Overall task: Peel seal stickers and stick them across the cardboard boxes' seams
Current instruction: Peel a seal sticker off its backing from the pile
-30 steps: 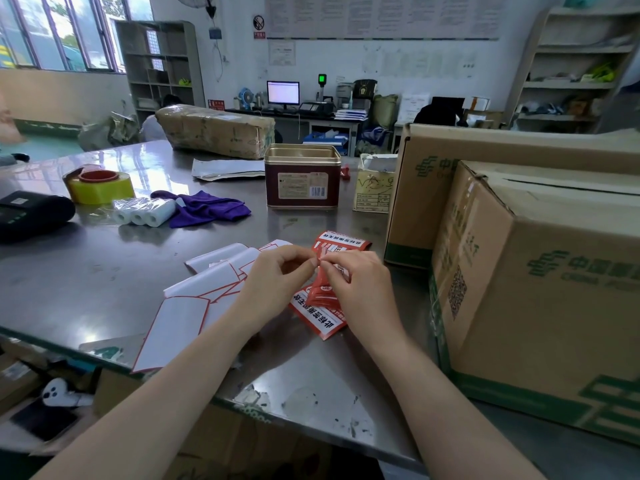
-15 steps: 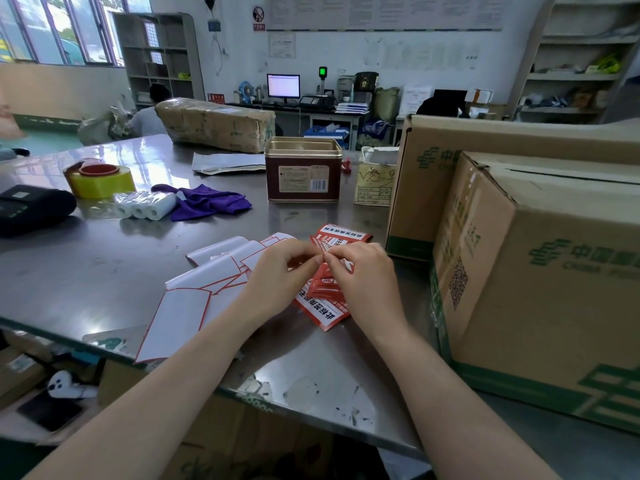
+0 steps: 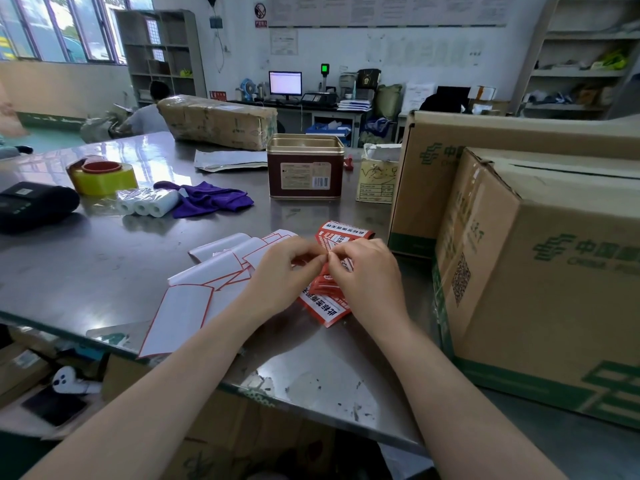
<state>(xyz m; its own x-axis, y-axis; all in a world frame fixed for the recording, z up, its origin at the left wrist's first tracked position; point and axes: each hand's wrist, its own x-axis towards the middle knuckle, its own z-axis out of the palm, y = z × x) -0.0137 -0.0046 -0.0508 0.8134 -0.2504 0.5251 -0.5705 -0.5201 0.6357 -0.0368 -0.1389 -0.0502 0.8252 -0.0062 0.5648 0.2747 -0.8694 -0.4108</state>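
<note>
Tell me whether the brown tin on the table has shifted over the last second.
No. The brown tin keeps its place between the purple cloth and the small torn carton throughout; only the head camera moved slightly.

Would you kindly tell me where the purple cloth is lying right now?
In the head view, the crumpled purple cloth lies left of centre on the steel table, between the wrapped white paper rolls and the maroon metal tin.

a dark red metal tin (image 3: pixel 305 171) is standing open beside a purple cloth (image 3: pixel 211 199), three white paper rolls (image 3: pixel 147 201), yellow tape roll (image 3: pixel 104 176) and what is probably a black printer (image 3: pixel 33 205).
</note>
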